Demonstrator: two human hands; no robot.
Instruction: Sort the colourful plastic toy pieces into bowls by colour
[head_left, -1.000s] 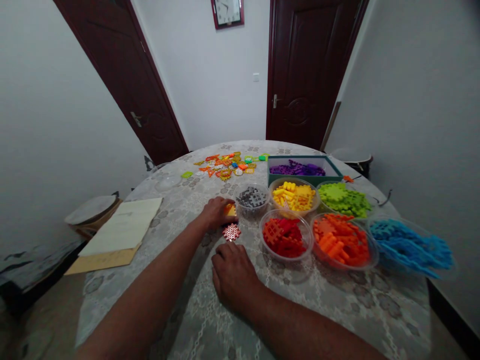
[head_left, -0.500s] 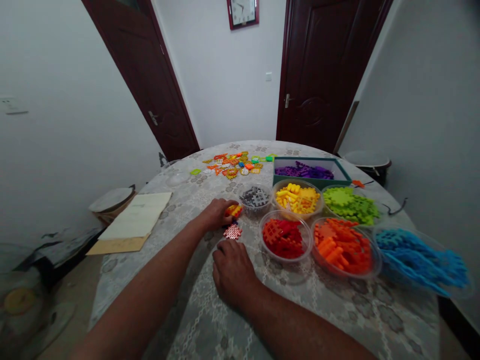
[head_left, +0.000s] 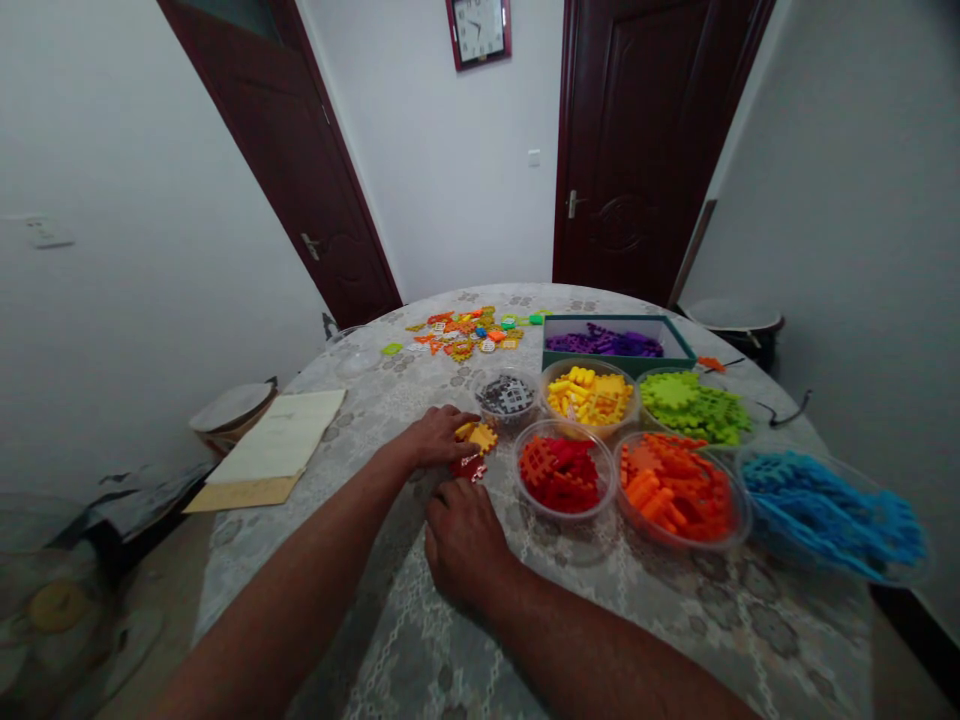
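Note:
My left hand (head_left: 435, 435) rests on the table with its fingers pinched round an orange-yellow toothed building piece (head_left: 480, 436). Just below that piece lies a red lattice piece (head_left: 468, 466), partly hidden by the yellow one. My right hand (head_left: 463, 540) lies knuckles up on the tablecloth, fingers curled under, its fingertips close to the red piece; I cannot see anything in it. Right of both hands stands a clear bowl of red pieces (head_left: 564, 472), and behind it a small bowl of grey pieces (head_left: 507, 394).
Bowls of yellow (head_left: 589, 392), green (head_left: 690, 404), orange (head_left: 679, 490) and blue (head_left: 832, 505) pieces and a green box of purple ones (head_left: 604, 341) fill the right side. Loose mixed pieces (head_left: 465, 332) lie far back. Papers (head_left: 279, 445) hang over the table's left edge.
My left hand has brought the orange-yellow piece down over the red lattice piece, which now shows only partly. The right hand has barely moved.

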